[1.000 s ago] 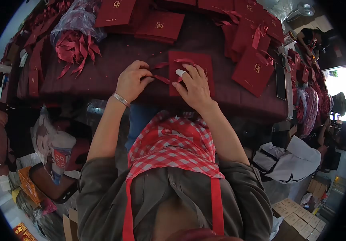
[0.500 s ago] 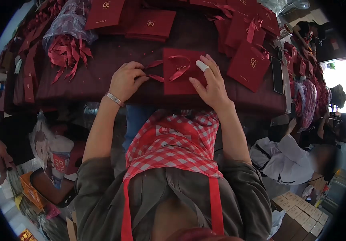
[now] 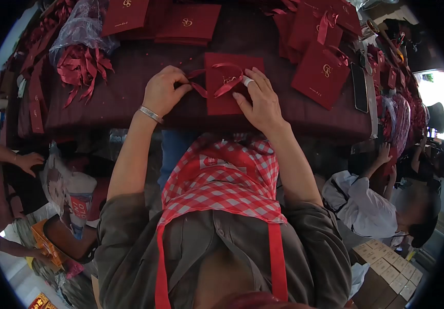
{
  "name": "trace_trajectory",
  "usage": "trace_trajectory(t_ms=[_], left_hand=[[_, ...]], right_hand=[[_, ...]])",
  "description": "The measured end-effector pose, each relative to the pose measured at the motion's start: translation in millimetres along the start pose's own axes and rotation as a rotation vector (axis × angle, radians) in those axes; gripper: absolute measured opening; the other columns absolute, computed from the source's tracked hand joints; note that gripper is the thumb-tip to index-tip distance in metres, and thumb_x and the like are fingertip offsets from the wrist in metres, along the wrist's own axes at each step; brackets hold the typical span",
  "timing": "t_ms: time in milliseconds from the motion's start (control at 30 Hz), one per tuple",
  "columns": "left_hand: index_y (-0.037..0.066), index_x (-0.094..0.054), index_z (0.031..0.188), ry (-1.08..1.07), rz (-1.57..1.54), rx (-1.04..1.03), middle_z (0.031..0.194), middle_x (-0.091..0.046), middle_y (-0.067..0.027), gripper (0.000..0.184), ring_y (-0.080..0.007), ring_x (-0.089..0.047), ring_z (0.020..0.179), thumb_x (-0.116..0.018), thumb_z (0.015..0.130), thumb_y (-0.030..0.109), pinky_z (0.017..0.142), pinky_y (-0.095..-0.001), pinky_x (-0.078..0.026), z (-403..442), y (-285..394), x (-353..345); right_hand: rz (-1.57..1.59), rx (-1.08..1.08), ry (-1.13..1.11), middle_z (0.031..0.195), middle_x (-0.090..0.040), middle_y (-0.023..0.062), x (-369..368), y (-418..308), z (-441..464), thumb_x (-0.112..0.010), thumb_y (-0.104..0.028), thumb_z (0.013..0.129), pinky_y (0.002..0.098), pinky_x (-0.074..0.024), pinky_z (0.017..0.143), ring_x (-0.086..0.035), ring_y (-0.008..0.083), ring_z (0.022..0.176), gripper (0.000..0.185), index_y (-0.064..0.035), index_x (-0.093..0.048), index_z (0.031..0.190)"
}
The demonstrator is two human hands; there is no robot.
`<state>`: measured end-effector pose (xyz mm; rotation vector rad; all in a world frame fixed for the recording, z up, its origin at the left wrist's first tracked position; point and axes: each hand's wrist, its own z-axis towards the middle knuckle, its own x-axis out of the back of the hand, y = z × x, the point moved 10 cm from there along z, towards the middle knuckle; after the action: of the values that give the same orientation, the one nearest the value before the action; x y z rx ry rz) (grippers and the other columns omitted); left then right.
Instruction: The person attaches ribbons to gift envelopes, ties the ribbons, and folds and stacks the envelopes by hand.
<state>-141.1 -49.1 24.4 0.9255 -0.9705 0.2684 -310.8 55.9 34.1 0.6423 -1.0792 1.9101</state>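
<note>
A flat dark-red gift bag (image 3: 227,107) with gold lettering lies on the cloth-covered table in front of me. A red ribbon (image 3: 224,91) loops over its face, and its ends run out past the left edge. My left hand (image 3: 166,91) is closed in a pinch on those ends, beside the bag. My right hand (image 3: 261,99) rests on the bag's right part, thumb and fingers apart, with a white finger cover (image 3: 247,81) touching the ribbon loop.
Stacked red bags (image 3: 188,23) lie at the back, and more bags (image 3: 320,74) with ribbons at right. A phone (image 3: 359,87) lies near the right table edge. A plastic-wrapped ribbon bundle (image 3: 84,64) is at left. People sit on both sides; small boxes (image 3: 386,265) stand lower right.
My right hand has slid left over the bag, and its covered finger now meets the ribbon loop. My left hand still pinches the ribbon ends. The view has shifted slightly.
</note>
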Motion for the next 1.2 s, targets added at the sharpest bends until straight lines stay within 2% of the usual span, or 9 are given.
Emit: trace_trajectory(t_ms=[267, 367, 567, 667, 833, 933, 1067, 1200], left_hand=[[0.005, -0.065, 0.074, -0.033, -0.062, 0.031, 0.081, -0.061, -0.0085, 0.013, -0.027, -0.06, 0.077, -0.069, 0.068, 0.015, 0.069, -0.037, -0.048, -1, -5, -1], [0.005, -0.063, 0.073, 0.001, -0.04, 0.112, 0.079, -0.061, -0.0101, 0.013, -0.0282, -0.06, 0.074, -0.069, 0.068, 0.016, 0.068, -0.038, -0.048, -2, -9, 2], [0.006, -0.061, 0.078, 0.06, 0.026, 0.074, 0.076, -0.061, -0.0099, 0.016, -0.0295, -0.061, 0.073, -0.069, 0.069, 0.016, 0.065, -0.0383, -0.048, -1, 5, 7], [0.007, -0.061, 0.081, 0.006, 0.0, 0.172, 0.08, -0.061, -0.0087, 0.016, -0.0293, -0.061, 0.075, -0.069, 0.07, 0.015, 0.065, -0.0378, -0.048, -4, 4, 6], [0.009, -0.061, 0.081, 0.071, 0.059, -0.02, 0.091, -0.058, -0.0047, 0.013, -0.0266, -0.059, 0.078, -0.068, 0.071, 0.014, 0.066, -0.0373, -0.048, -8, 18, 8], [0.008, -0.062, 0.081, 0.086, 0.149, -0.112, 0.089, -0.058, -0.0033, 0.011, -0.0255, -0.058, 0.08, -0.067, 0.072, 0.014, 0.068, -0.0368, -0.048, -12, 25, 8], [0.004, -0.06, 0.079, 0.076, 0.183, -0.151, 0.092, -0.057, -0.0066, 0.009, -0.0273, -0.057, 0.082, -0.063, 0.076, 0.012, 0.071, -0.0361, -0.047, -17, 30, 9], [0.003, -0.06, 0.078, 0.082, 0.157, -0.097, 0.087, -0.058, -0.0084, 0.009, -0.0284, -0.057, 0.081, -0.064, 0.076, 0.011, 0.07, -0.0372, -0.046, -12, 21, 3]], right_hand=[[-0.001, -0.003, 0.005, 0.117, -0.052, 0.0232, 0, 1, 0, -0.066, -0.017, 0.076, 0.0425, -0.0416, 0.094, -0.046, 0.0385, 0.115, 0.032, 0.0026, -0.058, 0.1], [-0.024, -0.009, 0.009, 0.117, -0.052, 0.0228, -2, 2, -1, -0.066, -0.018, 0.076, 0.0422, -0.0416, 0.094, -0.046, 0.0381, 0.115, 0.032, 0.0023, -0.059, 0.1], [-0.02, -0.016, 0.0, 0.118, -0.052, 0.0221, -2, 2, 0, -0.066, -0.019, 0.077, 0.0416, -0.0415, 0.095, -0.046, 0.0371, 0.116, 0.033, 0.0018, -0.059, 0.101], [-0.026, -0.017, 0.001, 0.118, -0.052, 0.022, -1, 1, 0, -0.065, -0.019, 0.077, 0.0416, -0.0415, 0.094, -0.046, 0.0371, 0.116, 0.033, 0.0016, -0.059, 0.102], [-0.02, -0.015, 0.002, 0.118, -0.052, 0.0217, -1, 2, -1, -0.065, -0.019, 0.077, 0.0417, -0.0417, 0.094, -0.046, 0.0371, 0.115, 0.033, 0.0016, -0.059, 0.102], [-0.022, -0.015, 0.003, 0.117, -0.052, 0.0216, -1, 2, 0, -0.065, -0.019, 0.077, 0.0417, -0.0418, 0.094, -0.046, 0.0372, 0.115, 0.033, 0.0017, -0.059, 0.102], [-0.033, -0.009, 0.001, 0.117, -0.053, 0.0216, -2, 2, 0, -0.065, -0.019, 0.077, 0.0415, -0.042, 0.094, -0.047, 0.037, 0.114, 0.033, 0.0021, -0.059, 0.101], [-0.031, -0.007, 0.001, 0.117, -0.052, 0.0217, -2, 2, 0, -0.065, -0.019, 0.077, 0.0414, -0.0421, 0.094, -0.047, 0.037, 0.114, 0.033, 0.0022, -0.059, 0.101]])
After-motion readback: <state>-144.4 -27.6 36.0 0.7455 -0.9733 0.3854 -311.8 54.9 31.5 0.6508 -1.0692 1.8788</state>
